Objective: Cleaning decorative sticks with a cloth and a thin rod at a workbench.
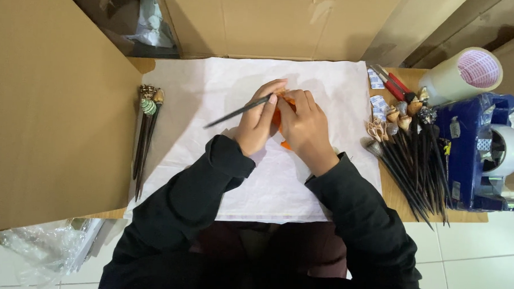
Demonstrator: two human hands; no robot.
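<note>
Your left hand pinches a dark stick slanting out leftward over the white paper, while your right hand, knuckles up, closes on the orange piece between both hands.

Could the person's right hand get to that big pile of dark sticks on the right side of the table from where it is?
Probably yes. The right hand is busy on the orange piece, but only bare white paper lies between it and the pile of sticks.
</note>
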